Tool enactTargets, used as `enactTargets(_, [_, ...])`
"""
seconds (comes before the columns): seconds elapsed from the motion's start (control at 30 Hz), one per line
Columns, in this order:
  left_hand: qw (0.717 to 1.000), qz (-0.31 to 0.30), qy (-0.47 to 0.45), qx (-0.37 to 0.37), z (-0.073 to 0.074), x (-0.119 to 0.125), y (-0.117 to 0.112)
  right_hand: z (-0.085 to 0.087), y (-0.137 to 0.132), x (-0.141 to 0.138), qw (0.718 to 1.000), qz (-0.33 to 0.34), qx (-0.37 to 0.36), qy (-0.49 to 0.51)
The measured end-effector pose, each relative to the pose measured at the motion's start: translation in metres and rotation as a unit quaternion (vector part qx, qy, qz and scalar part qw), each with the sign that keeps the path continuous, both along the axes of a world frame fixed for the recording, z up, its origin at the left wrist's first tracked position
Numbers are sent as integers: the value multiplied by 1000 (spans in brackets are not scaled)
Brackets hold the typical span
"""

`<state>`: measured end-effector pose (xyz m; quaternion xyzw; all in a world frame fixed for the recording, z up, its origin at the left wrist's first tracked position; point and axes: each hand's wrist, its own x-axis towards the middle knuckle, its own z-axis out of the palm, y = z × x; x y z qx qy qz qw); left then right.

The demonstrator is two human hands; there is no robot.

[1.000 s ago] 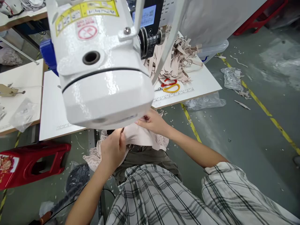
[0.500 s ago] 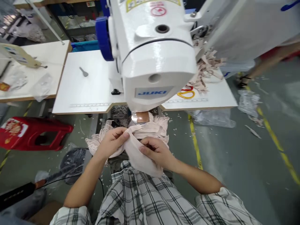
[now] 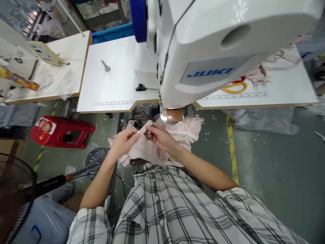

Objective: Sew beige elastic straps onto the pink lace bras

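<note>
A pale pink fabric garment piece hangs between my hands, just below the head of a white sewing machine. My left hand pinches its upper edge from the left, thumb on top. Close beside it, my right hand is closed on the same edge with thumb and fingertips. A narrow folded band shows between the two grips. More pale pink lace-trimmed fabric is heaped behind and right of my right hand, under the machine's lit needle area.
Yellow-handled scissors lie on the white table, with fabric scraps behind. A small grey tool rests at the left. On the floor are a red stool and, nearer, a fan.
My right hand has moved up and left to the garment's top edge, beside my left hand. The camera has shifted, so the machine looks larger and further right.
</note>
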<state>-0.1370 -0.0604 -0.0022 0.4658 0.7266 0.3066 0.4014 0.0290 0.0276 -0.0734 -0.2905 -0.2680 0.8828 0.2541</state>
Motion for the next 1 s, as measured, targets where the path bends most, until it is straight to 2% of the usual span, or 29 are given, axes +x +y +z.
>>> enactTargets(0.07, [996,64,44,42,-24,9,5,-13,-3,12,994,-70,58,-54])
enactTargets(0.13, [994,100,-3,35,-47,24,9,-23,-7,24,972,-103,166,-131])
enactTargets(0.2, [994,73,-87,1,-65,41,13,-33,-11,36,924,-101,303,-210])
enactTargets(0.27, [990,50,-128,-4,-74,58,18,-41,-14,46,860,-81,432,-261])
enactTargets(0.33, [989,53,-139,9,-75,70,23,-45,-15,57,806,-43,522,-276])
enactTargets(0.37, [989,60,-136,18,-73,74,25,-46,-14,63,792,-28,544,-276])
enactTargets(0.47, [994,55,-83,48,-61,80,27,-38,-7,77,779,-26,556,-288])
enactTargets(0.57, [997,-4,-43,67,-48,82,28,-22,3,84,764,-31,561,-318])
enactTargets(0.67, [996,-22,-59,59,-40,84,29,-8,13,85,751,-22,576,-323])
enactTargets(0.73, [996,-19,-72,38,-38,86,31,-5,15,83,736,-46,593,-325])
enactTargets(0.87, [997,-19,-74,21,-42,92,38,-15,7,82,692,-70,636,-336])
enactTargets(0.93, [999,-16,-31,29,-46,95,46,-24,6,83,668,-59,659,-340])
enactTargets(1.0, [999,-11,10,32,-49,96,53,-31,20,92,642,-22,689,-335])
